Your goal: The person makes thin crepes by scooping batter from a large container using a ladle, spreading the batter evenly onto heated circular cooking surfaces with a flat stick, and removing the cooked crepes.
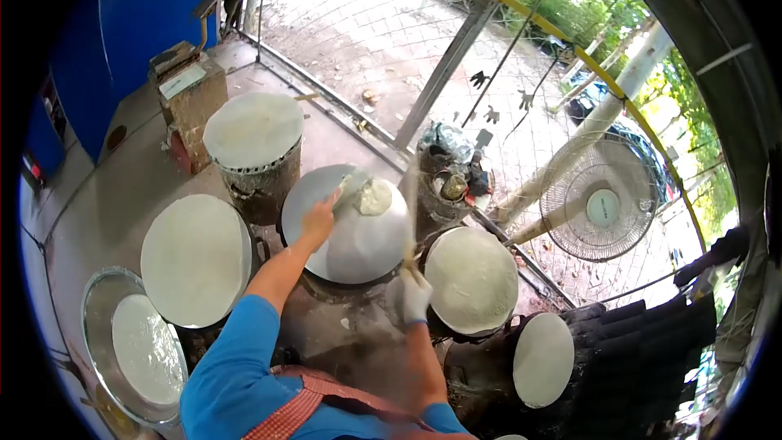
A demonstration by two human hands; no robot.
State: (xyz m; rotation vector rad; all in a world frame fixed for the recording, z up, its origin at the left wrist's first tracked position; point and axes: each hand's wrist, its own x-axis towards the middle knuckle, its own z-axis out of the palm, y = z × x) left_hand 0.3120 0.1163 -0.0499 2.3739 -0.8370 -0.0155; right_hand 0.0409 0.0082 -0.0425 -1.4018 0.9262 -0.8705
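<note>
In the head view, a round metal griddle point(350, 253) lies in front of me, with a lump of pale batter point(375, 197) near its far right side. Over the griddle's left part reaches my bare left hand point(320, 216), its fingers closed. A blurred pale shape lies just beyond those fingers; what they hold cannot be made out. At the griddle's right edge, my right hand point(414, 295) in a white glove is closed around a thin wooden stick point(411, 228). The stick points upward and is smeared by motion.
Several round pale sheets surround me: one on a drum point(254, 132), others at left point(197, 261), right point(471, 279) and lower right point(543, 360). A metal basin point(91, 319) holds white liquid. A fan point(603, 205) and black stacked pieces point(631, 350) stand right.
</note>
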